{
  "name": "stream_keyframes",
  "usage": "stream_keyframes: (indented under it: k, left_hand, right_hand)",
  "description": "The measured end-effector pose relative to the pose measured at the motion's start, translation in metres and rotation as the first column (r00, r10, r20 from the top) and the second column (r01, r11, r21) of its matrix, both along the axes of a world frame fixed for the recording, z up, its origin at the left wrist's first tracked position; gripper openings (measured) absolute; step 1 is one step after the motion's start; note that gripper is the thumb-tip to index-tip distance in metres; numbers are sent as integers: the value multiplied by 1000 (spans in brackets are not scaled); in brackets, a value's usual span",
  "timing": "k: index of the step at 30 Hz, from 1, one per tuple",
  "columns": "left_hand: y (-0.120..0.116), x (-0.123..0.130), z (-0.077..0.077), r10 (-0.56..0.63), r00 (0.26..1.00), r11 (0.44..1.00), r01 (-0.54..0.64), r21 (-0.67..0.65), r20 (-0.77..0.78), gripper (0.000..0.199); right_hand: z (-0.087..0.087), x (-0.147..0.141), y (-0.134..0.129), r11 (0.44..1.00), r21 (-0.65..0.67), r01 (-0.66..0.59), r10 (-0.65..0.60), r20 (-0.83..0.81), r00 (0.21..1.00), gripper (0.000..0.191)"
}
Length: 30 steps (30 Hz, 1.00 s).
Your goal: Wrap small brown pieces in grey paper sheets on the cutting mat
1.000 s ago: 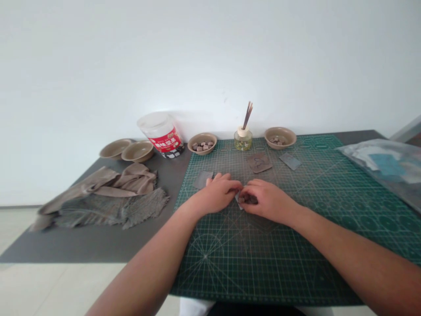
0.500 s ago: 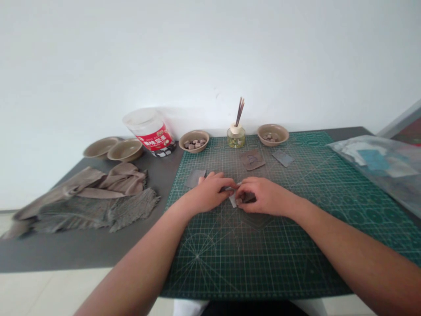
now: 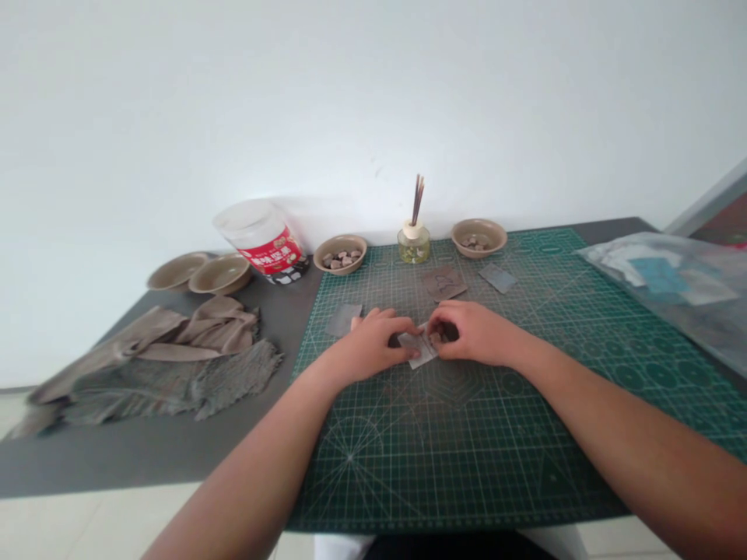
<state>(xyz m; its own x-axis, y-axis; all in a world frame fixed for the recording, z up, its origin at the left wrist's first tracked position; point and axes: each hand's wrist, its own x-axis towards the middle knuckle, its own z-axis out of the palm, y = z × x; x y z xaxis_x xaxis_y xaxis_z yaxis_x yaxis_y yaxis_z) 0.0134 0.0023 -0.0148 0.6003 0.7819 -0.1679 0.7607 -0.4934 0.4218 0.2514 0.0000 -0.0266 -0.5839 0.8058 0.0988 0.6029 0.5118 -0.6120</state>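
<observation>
My left hand (image 3: 378, 342) has its thumb and index finger on the edge of a small whitish bag-like piece (image 3: 421, 351), which lies low over the green cutting mat (image 3: 420, 459). Against that piece's right side, my right hand (image 3: 475, 334) has its fingers curled around small brown chunks (image 3: 440, 336); its fingers partly hide them. Left of my left hand lies a grey translucent square (image 3: 344, 320). Beyond the hands are a brown square with a dark looping line (image 3: 444, 283) and another greyish translucent piece (image 3: 498, 278).
Along the wall stand a bowl of brown chunks (image 3: 341, 255), a reed diffuser (image 3: 414, 241), a second bowl (image 3: 479, 238) with fewer chunks and a red-labelled plastic tub (image 3: 262, 241). Two bowls (image 3: 220, 274) and crumpled cloth (image 3: 175, 358) lie left. A clear bag (image 3: 689, 288) lies right.
My right hand has shifted slightly up and right, away from my left fingers. More of the whitish piece and the brown chunks now shows between the hands. The view has shifted slightly.
</observation>
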Motion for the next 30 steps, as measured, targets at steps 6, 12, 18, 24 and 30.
stream_keyframes:
  k: [6, 12, 18, 24, 30]
  left_hand:
    - [1, 0, -1, 7, 1000, 999, -7, -36, 13, 32]
    - [2, 0, -1, 8, 1000, 999, -7, -40, 24, 33]
    - [1, 0, -1, 25, 999, 999, -24, -44, 26, 34]
    - [0, 0, 2, 2, 1000, 1000, -1, -31, 24, 32]
    - [-1, 1, 2, 23, 1000, 999, -23, -33, -1, 35]
  right_hand:
    - [-2, 5, 4, 999, 33, 30, -31, 19, 999, 17]
    - [-6, 5, 6, 997, 70, 30, -30, 4, 1000, 15]
    - [-10, 2, 7, 988, 110, 110, -110, -10, 994, 14]
    - [-11, 2, 6, 981, 125, 150, -153, 14, 988, 15]
    - [-12, -4, 6, 972, 120, 200, -202, 2, 979, 14]
